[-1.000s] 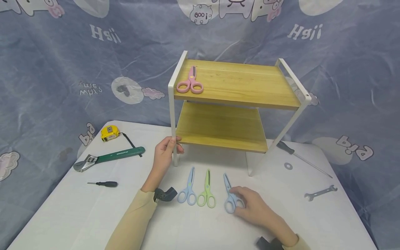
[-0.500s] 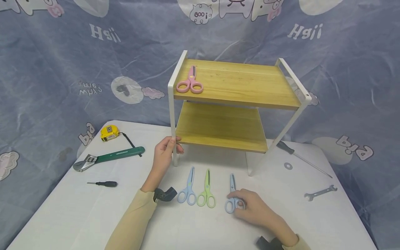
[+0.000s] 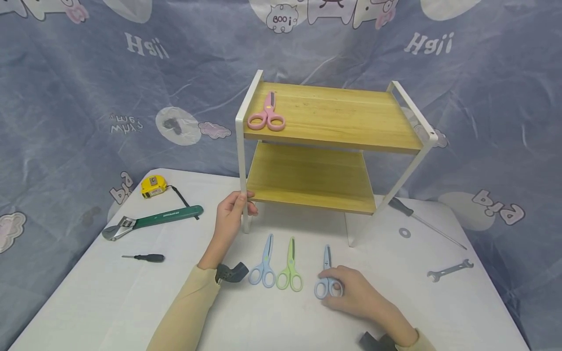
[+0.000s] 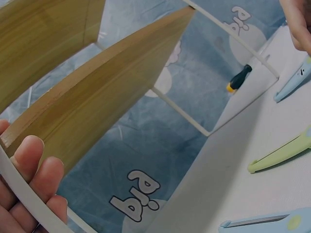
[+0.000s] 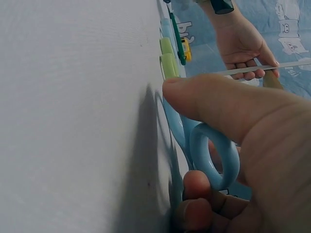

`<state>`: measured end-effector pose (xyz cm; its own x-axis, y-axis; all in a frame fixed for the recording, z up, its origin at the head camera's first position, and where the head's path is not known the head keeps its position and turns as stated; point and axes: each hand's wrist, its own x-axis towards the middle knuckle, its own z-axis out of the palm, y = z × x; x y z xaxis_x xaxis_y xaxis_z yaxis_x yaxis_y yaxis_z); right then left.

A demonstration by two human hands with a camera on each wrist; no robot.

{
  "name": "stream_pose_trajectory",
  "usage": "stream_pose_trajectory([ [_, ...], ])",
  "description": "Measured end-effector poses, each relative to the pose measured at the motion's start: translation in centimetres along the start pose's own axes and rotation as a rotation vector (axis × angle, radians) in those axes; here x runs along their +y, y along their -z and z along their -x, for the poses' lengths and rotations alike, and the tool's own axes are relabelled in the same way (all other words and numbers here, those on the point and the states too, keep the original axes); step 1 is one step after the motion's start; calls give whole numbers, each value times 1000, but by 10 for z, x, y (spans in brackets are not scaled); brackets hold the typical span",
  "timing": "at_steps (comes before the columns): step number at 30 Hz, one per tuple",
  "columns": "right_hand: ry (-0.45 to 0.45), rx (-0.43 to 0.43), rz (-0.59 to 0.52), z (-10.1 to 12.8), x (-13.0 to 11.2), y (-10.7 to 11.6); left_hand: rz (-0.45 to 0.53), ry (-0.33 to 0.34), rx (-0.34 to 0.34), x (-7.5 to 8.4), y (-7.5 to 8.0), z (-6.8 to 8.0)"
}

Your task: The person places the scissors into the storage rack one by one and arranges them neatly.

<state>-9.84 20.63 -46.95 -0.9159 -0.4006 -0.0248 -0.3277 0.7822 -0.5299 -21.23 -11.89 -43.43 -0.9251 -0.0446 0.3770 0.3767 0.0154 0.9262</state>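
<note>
The blue scissors lay flat on the white table, just right of the green scissors, in front of the wooden shelf rack. Their handle loops were gripped by the right hand, fingers curled around them. The rack's white front leg was held by the left hand, thumb and fingers wrapped about it

Three scissors on the white table: light blue, green, blue. Pink scissors on yellow-wood, white-framed shelf. Backdrop grey-blue with white cartoon prints; sleeves beige.
</note>
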Motion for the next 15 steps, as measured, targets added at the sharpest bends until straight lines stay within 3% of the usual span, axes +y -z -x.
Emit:
stream_pose_trajectory([
  [9,29,9,6,1,1,1,-2,-5,13,-1,0,0],
  [15,109,86,-34,2,9,-4,1,10,14,0,0,0],
])
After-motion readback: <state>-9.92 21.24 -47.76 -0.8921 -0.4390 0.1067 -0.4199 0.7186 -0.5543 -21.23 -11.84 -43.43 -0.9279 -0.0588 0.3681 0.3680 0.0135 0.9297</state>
